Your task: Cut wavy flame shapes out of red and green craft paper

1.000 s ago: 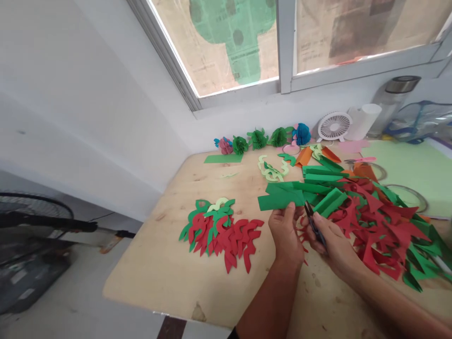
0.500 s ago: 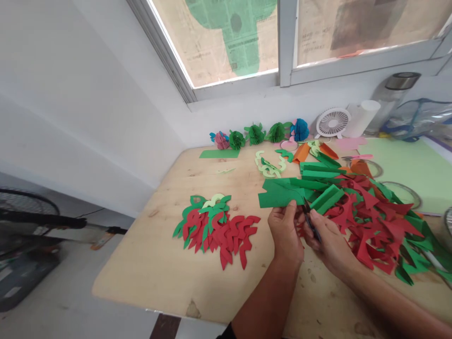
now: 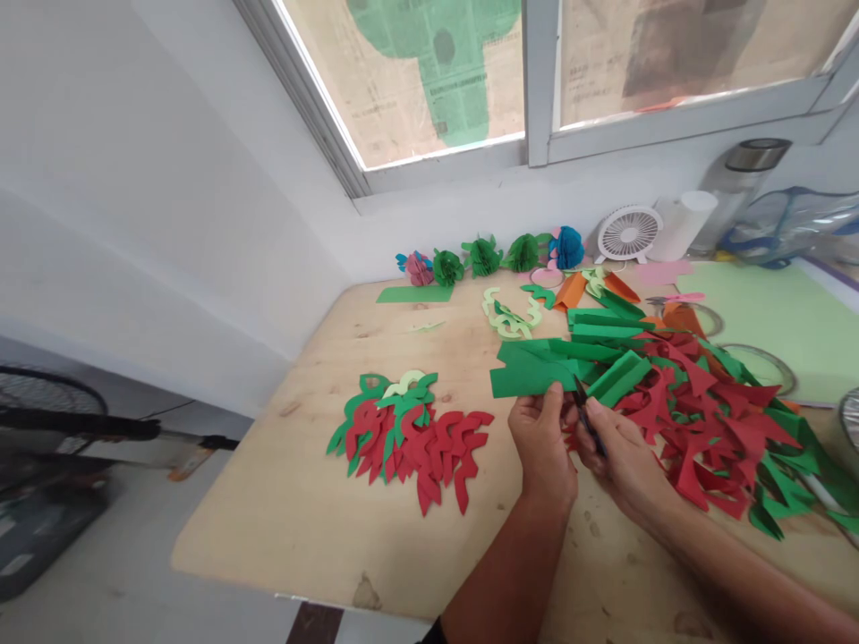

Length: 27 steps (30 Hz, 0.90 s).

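Note:
My left hand [image 3: 542, 438] is closed on the lower edge of a green paper piece [image 3: 527, 368], thumb on top. The piece has a notch on its left side. In my right hand [image 3: 621, 454] is a pair of dark scissors [image 3: 586, 417], its blades at the paper's right end; the cut itself is too small to make out. To the right, red paper scraps [image 3: 711, 420] lie heaped with green ones, and folded green strips [image 3: 617, 377] rest just beyond my right hand. Wavy red cutouts [image 3: 443, 443] and green cutouts [image 3: 359, 413] form a pile on the left.
Pale green cutouts [image 3: 514, 322] lie farther back on the wooden table [image 3: 268, 501]. Along the wall stand several honeycomb paper figures [image 3: 483, 257], a small white fan [image 3: 629, 234] and a clear bottle [image 3: 738, 192]. A light green sheet [image 3: 792, 331] covers the back right.
The scissor blades look slightly more parted than before. Both hands stay in nearly the same place, and the camera view has shifted a little.

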{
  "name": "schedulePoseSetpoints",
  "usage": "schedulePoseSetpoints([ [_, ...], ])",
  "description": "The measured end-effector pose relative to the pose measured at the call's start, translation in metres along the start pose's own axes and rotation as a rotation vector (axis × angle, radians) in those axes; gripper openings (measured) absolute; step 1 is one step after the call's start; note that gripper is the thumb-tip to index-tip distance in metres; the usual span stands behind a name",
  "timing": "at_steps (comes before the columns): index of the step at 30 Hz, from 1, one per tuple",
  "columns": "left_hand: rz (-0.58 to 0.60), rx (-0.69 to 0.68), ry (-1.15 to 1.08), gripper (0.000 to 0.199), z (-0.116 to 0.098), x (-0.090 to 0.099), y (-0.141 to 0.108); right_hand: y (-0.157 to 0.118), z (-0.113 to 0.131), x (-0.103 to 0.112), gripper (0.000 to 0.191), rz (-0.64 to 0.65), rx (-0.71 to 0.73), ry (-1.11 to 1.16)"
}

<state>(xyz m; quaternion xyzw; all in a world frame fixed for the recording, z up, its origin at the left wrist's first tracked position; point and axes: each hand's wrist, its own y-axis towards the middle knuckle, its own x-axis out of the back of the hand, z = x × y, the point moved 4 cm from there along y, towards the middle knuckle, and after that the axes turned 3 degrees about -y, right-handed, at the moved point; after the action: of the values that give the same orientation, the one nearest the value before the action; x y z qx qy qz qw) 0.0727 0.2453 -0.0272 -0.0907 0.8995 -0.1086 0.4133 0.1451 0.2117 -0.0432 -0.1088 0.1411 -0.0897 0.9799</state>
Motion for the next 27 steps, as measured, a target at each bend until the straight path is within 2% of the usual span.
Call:
schedulePoseSetpoints([
  [14, -0.022, -0.001, 0.052, 0.028, 0.0002, 0.0009, -0.001, -0.0006, -0.0008, 0.0007, 0.048, -0.004, -0.024, -0.01],
  [27, 0.022, 0.006, 0.014, 0.028, 0.0004, 0.0004, -0.0006, -0.0004, 0.0012, 0.0, 0.048, -0.029, -0.028, -0.049],
])
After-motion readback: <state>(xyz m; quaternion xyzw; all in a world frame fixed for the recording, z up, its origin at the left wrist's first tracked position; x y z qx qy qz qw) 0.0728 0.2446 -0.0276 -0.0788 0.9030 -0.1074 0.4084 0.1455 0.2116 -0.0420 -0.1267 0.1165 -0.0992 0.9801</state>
